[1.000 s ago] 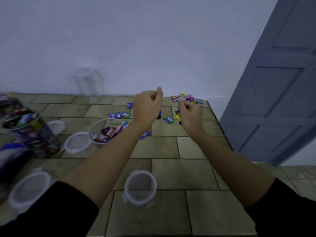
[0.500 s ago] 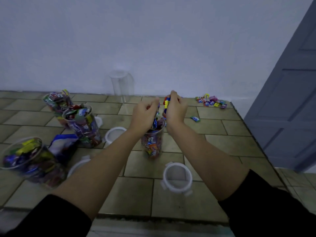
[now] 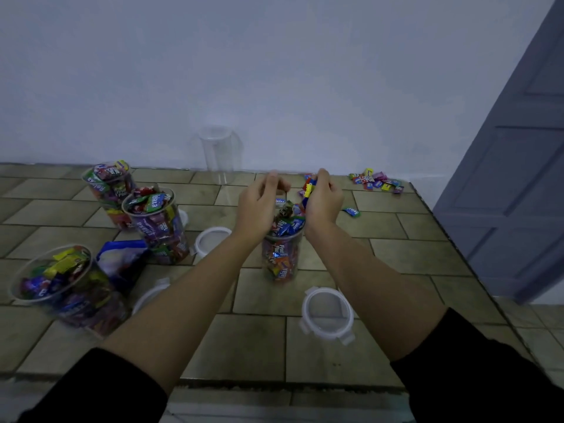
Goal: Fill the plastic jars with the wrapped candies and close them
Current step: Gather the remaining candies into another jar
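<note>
Jar [image 3: 282,254], nearly full, now under hands back from 1 o'clock pile [image 3: 375,181]; left hand [image 3: 259,206] loosely curled, empty; right hand [image 3: 325,201] pinches candies [image 3: 309,188].

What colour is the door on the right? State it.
Grey-blue, panelled door; the head view shows it, at its right edge.
</note>
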